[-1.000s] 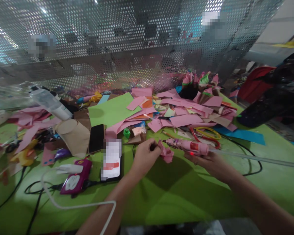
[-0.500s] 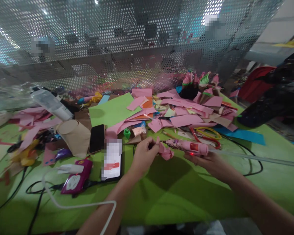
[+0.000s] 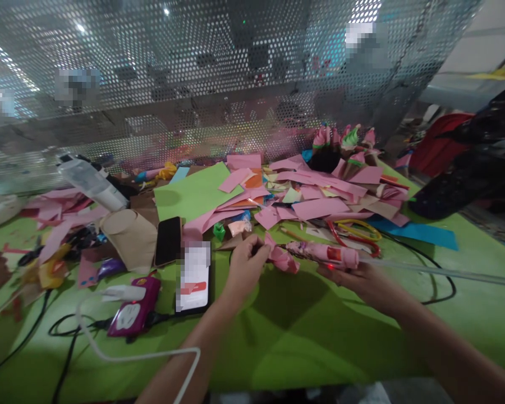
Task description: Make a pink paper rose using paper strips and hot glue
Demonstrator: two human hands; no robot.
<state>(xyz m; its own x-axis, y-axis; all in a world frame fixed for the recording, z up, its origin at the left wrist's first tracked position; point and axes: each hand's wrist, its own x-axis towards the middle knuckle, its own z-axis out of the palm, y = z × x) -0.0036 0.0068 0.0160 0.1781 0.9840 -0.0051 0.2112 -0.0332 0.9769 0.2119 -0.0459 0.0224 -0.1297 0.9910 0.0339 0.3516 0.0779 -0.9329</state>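
- Several left fingers [image 3: 260, 259] are pinching the crumpled pink paper [image 3: 285, 261] at one end, its folds flaring to their right.
- It is likely handling light, soft and easily creased; a gentle edge grip is suiting it.
- Right fingers [image 3: 335, 275] are gripping the glue gun [image 3: 320, 253], which is facing the paper above the counter [image 3: 303, 348].

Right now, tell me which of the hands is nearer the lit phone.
Left. The left hand is just right of the lit phone, pinching pink paper; the right hand is farther right, beyond that paper, holding the glue gun.
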